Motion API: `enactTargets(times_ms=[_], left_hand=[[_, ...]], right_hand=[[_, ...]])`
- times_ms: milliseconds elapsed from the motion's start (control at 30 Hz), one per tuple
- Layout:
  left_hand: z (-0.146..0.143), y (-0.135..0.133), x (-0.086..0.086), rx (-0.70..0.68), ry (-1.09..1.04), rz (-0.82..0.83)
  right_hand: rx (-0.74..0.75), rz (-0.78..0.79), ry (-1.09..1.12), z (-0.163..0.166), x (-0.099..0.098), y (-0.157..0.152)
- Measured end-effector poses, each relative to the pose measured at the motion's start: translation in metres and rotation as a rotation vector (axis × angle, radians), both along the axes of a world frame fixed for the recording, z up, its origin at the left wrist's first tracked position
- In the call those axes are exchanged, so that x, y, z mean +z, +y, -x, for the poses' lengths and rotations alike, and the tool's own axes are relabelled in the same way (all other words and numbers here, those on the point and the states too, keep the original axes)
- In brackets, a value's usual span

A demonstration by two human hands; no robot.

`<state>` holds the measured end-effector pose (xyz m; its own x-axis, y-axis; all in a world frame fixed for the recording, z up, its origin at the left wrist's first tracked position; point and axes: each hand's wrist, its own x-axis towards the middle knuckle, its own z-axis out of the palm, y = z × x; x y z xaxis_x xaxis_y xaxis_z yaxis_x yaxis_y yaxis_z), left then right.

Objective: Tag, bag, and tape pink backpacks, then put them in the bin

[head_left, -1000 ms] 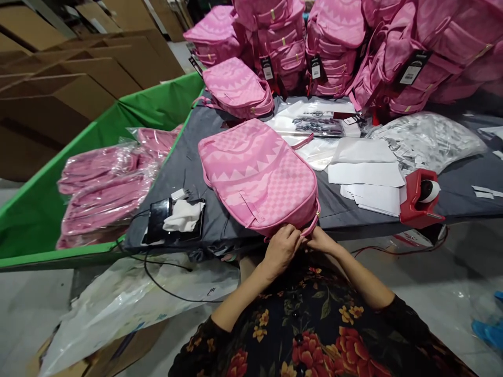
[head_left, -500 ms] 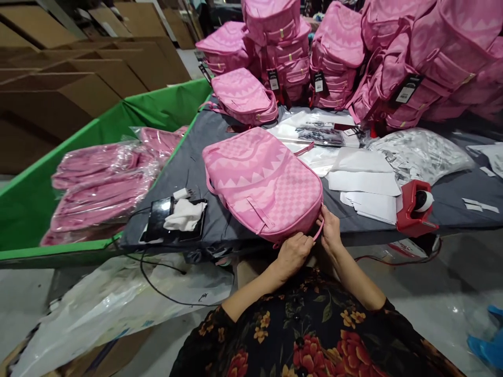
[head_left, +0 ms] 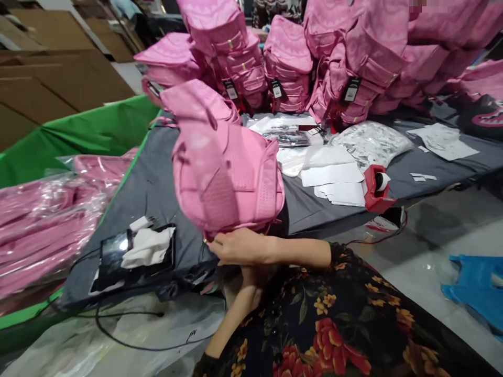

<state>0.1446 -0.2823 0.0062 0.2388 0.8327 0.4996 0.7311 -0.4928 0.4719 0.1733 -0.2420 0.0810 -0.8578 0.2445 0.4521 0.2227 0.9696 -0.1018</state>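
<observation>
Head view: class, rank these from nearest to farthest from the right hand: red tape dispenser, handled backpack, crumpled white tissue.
1. Handled backpack: against the right hand.
2. Crumpled white tissue: left, on the table.
3. Red tape dispenser: right, near the edge.

Near backpack (head_left: 251,157) is showing a matt face, maybe coated cloth; blur is hiding its strap's (head_left: 218,178) texture. Tabletop (head_left: 304,209) is wearing matt, creased cloth. Plastic wrap (head_left: 58,201) is glinting glossy. Tape dispenser (head_left: 372,200) is showing smooth, glossy plastic. Paper sheets (head_left: 334,176) are looking matt.
</observation>
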Motion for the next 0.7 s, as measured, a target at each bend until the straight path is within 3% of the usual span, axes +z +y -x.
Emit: enactTargets(times_ms=[67,133,233,300,333,400,467,600,700], left_hand=[[0.003,-0.001,-0.002,0.029,-0.107,-0.022],[0.008,-0.006,-0.008,0.095,-0.334,-0.039],[0.016,-0.014,-0.023,0.265,-1.142,0.090],[0.021,-0.014,-0.031,0.383,-1.674,0.245],[0.024,-0.012,-0.034,0.433,-1.817,0.303],[0.031,-0.004,-0.037,0.519,-1.949,0.353],[0.039,0.005,-0.035,0.560,-1.969,0.374],[0.051,0.011,-0.027,0.582,-1.963,0.447],[0.053,-0.006,-0.031,0.648,-1.926,0.494]], right_hand=[[0.063,0.064,0.143,-0.023,-0.017,0.010],[-0.026,0.208,0.363,-0.071,-0.029,0.024],[-0.489,0.470,0.539,-0.171,-0.042,0.059],[-0.841,0.544,0.575,-0.240,-0.052,0.089],[-1.003,0.557,0.554,-0.271,-0.058,0.103],[-1.243,0.564,0.433,-0.320,-0.071,0.124],[-1.362,0.572,0.326,-0.351,-0.083,0.135],[-1.394,0.600,0.315,-0.367,-0.101,0.139],[-1.408,0.584,0.331,-0.366,-0.106,0.139]])
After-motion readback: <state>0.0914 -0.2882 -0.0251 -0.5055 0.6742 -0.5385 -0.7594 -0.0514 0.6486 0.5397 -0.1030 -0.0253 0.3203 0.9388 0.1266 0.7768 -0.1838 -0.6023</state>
